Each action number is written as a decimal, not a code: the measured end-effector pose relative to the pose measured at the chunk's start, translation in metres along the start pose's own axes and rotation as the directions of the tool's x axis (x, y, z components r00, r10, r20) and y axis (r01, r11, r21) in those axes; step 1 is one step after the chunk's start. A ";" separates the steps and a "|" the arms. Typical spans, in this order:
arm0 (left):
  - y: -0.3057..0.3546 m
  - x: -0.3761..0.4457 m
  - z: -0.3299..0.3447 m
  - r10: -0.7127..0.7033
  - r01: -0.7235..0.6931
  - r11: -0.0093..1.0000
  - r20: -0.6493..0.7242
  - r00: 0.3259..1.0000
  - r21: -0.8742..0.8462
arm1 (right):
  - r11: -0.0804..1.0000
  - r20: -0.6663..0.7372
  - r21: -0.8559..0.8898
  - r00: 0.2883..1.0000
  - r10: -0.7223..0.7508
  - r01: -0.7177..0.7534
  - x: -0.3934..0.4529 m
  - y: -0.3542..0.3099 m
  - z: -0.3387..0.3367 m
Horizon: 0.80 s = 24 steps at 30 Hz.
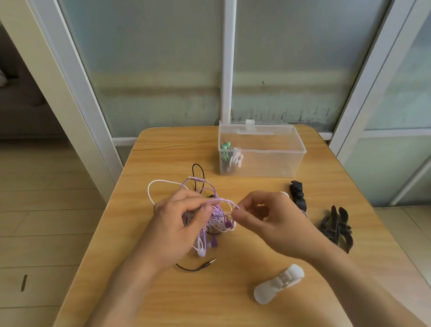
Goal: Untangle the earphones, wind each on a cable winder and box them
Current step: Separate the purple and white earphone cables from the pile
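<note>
Frosted glass panels back a wooden table where the tangled earphones sit mid-surface. Left hand curls round the knot's nine o'clock side, gripping the bundle; right hand at three o'clock pinches a lilac strand arching across from the left hand, so the pull probably runs left-right. White cable winder lies at five o'clock, clear box at one o'clock.
</note>
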<state>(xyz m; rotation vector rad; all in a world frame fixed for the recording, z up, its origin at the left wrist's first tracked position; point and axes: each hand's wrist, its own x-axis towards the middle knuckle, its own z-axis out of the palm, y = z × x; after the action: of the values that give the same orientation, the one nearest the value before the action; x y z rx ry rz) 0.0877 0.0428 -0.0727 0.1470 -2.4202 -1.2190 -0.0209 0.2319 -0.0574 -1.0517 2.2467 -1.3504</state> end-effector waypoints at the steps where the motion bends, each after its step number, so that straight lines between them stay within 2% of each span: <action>1: 0.001 0.000 -0.001 -0.023 0.022 0.999 -0.052 0.998 -0.024 | 1.000 -0.008 -0.010 1.000 0.006 -0.006 0.000 0.000 -0.004; 5: 0.009 0.002 -0.007 0.001 0.013 0.999 -0.356 0.934 0.036 | 0.995 0.005 -0.099 1.000 -0.008 0.009 -0.002 -0.005 -0.019; 7: 0.014 0.003 -0.011 -0.023 0.027 1.000 -0.447 0.894 0.003 | 0.986 -0.005 -0.169 1.000 -0.014 0.013 -0.004 -0.007 -0.026; 8: 0.017 0.003 -0.013 -0.073 0.046 0.996 -0.457 0.886 -0.070 | 0.986 -0.024 -0.169 1.000 -0.014 0.009 -0.004 -0.008 -0.028; 11: 0.022 0.006 -0.016 -0.249 0.088 0.926 -0.420 0.873 -0.366 | 0.999 -0.112 -0.034 0.994 0.004 -0.008 -0.004 -0.011 -0.033; 13: 0.023 0.006 -0.016 -0.316 0.095 0.877 -0.418 0.851 -0.470 | 0.999 -0.170 0.033 0.985 -0.002 0.008 -0.004 -0.012 -0.033; 15: 0.021 0.007 -0.017 -0.346 0.085 0.865 -0.464 0.815 -0.495 | 0.999 -0.220 0.024 0.975 -0.018 0.024 -0.003 -0.011 -0.032; 17: 0.020 0.007 -0.019 -0.339 0.086 0.891 -0.527 0.780 -0.446 | 1.000 -0.259 -0.017 0.966 -0.013 0.009 -0.002 -0.008 -0.033; 19: 0.021 0.008 -0.021 -0.345 0.074 0.884 -0.537 0.770 -0.461 | 0.998 -0.265 -0.054 0.964 -0.001 -0.014 -0.001 -0.006 -0.035; 21: 0.025 0.008 -0.022 -0.392 0.036 0.785 -0.451 0.802 -0.618 | 0.997 -0.265 -0.074 0.964 0.000 -0.021 -0.002 -0.005 -0.036; 24: 0.032 0.008 -0.023 -0.387 0.018 0.577 -0.253 0.887 -0.817 | 0.991 -0.287 -0.129 0.958 -0.002 -0.036 -0.001 -0.004 -0.037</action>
<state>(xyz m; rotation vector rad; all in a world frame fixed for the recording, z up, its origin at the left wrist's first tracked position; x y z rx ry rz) 0.0926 0.0432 -0.0328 0.3763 -1.3225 -2.0360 -0.0404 0.2547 -0.0354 -0.9250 2.5811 -1.4422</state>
